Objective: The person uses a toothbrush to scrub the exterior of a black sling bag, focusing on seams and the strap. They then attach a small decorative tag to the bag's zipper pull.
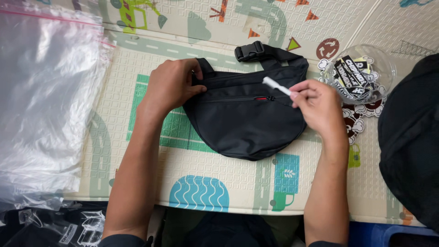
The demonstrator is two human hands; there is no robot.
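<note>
Fingers of the right hand [319, 103] pinch a small white strip [276, 85] just above the black waist bag [247, 114], while the left hand [170, 84] is clamped on the bag's left corner, pinning it to the patterned play mat [201, 183]. Both zips look closed and the strip is not yet in or on the bag, so the work seems only begun. A clear bowl [359, 73] of stickers sits to the right, plastic bags [45, 91] lie at left.

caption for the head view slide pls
Left hand pins a black waist bag on a play mat; right hand holds a white strip.
</note>
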